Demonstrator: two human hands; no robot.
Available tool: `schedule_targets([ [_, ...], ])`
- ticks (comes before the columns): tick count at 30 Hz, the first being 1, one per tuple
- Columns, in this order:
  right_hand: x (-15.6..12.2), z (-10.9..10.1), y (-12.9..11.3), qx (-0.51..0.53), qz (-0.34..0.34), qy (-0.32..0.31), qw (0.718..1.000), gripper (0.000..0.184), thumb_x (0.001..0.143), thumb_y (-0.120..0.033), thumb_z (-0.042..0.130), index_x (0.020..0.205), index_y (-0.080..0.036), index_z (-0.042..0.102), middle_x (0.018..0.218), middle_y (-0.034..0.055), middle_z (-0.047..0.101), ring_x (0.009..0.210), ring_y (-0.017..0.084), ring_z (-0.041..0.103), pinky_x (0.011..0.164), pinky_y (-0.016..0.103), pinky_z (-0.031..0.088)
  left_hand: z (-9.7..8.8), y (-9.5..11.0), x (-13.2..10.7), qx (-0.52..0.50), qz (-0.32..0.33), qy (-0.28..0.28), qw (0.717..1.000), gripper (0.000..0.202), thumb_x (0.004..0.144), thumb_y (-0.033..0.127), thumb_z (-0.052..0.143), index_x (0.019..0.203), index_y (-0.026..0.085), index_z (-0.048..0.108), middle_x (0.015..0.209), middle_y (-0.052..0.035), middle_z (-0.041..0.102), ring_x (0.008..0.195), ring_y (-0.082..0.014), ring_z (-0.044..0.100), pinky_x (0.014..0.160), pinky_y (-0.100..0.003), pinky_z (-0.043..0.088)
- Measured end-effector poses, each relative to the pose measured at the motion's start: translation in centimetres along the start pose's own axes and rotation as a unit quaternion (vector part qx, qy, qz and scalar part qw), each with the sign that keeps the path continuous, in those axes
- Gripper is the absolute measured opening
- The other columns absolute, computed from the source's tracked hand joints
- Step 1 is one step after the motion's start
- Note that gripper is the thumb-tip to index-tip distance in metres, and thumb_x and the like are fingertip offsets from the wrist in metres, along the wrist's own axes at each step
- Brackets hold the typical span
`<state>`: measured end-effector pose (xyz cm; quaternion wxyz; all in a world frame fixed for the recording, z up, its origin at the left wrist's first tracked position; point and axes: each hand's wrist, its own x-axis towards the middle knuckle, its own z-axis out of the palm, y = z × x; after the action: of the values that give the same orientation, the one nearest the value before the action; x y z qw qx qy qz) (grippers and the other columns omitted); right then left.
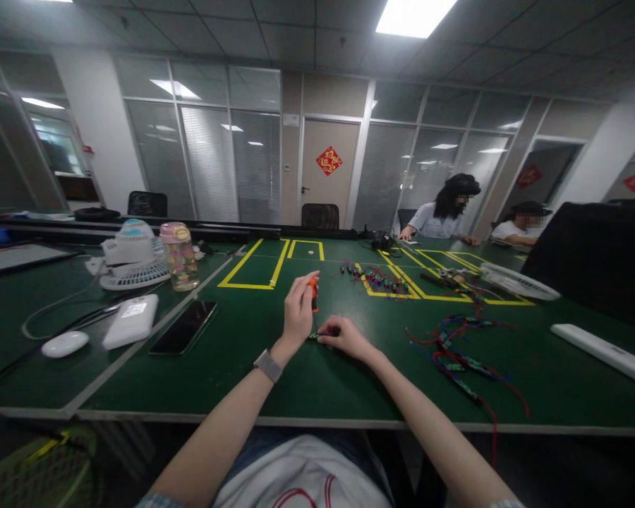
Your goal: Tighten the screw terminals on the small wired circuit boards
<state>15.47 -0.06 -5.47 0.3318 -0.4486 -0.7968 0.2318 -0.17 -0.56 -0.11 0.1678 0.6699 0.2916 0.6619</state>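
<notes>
My left hand is closed around the orange and black handle of a screwdriver, held upright. Its thin shaft points down at a small green circuit board on the table; whether the tip touches it I cannot tell. My right hand rests low on the table, thumb and fingers pinching the board's right end, which they partly hide. Several similar boards with red and blue wires lie loose to the right. Farther back is a row of small wired boards.
Left on the green table are a phone, a white power bank, a mouse, a bottle and a white fan. At right are a white bar and a clear tray. Two people sit beyond.
</notes>
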Motion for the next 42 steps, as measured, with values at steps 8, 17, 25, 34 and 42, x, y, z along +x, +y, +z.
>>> schedule_targets([
  [8,-0.04,0.12,0.16,-0.032,-0.026,0.008,0.999,0.011,0.072,-0.018,0.073,0.083,-0.016,0.074,0.074,0.0017,0.06,0.067,0.012,0.054,0.064,0.024,0.042,0.11,-0.27,0.27,0.034,0.014,0.028,0.999,0.024,0.093,0.028,0.05,0.113,0.022,0.062,0.1,-0.0051,0.058,0.088,-0.0148,0.056,0.076,-0.025,0.046],
  [17,-0.15,0.23,0.3,-0.036,-0.042,0.018,0.998,0.011,0.072,-0.019,0.072,0.082,-0.016,0.074,0.072,0.0013,0.057,0.064,0.012,0.052,0.062,0.024,0.043,0.11,-0.25,0.09,0.025,-0.001,0.007,1.0,0.034,0.098,0.027,0.033,0.125,0.024,0.055,0.107,-0.0058,0.058,0.091,-0.0151,0.057,0.082,-0.028,0.047],
  [25,-0.21,0.22,0.19,-0.028,-0.049,0.017,0.998,0.01,0.073,-0.021,0.072,0.082,-0.016,0.073,0.074,0.0016,0.058,0.065,0.011,0.052,0.063,0.024,0.043,0.31,-0.75,0.17,0.059,0.012,0.044,0.997,0.028,0.093,0.027,0.048,0.12,0.022,0.056,0.107,-0.0064,0.056,0.092,-0.016,0.054,0.082,-0.028,0.045],
  [34,-0.1,0.01,0.17,-0.066,-0.07,0.003,0.995,0.009,0.076,-0.023,0.071,0.082,-0.017,0.072,0.074,0.0012,0.056,0.064,0.011,0.051,0.062,0.024,0.042,0.13,-0.27,0.16,0.041,-0.009,0.023,0.999,0.033,0.098,0.029,0.034,0.123,0.022,0.054,0.099,-0.0054,0.054,0.085,-0.0149,0.054,0.078,-0.027,0.045],
  [42,-0.3,-0.17,-0.04,-0.113,-0.085,0.0,0.99,0.01,0.079,-0.026,0.069,0.085,-0.018,0.071,0.078,0.0023,0.057,0.07,0.014,0.054,0.067,0.027,0.043,0.3,-0.64,0.21,0.06,0.005,0.043,0.997,0.021,0.092,0.03,0.05,0.109,0.023,0.061,0.098,-0.0047,0.056,0.084,-0.0152,0.054,0.075,-0.027,0.045],
])
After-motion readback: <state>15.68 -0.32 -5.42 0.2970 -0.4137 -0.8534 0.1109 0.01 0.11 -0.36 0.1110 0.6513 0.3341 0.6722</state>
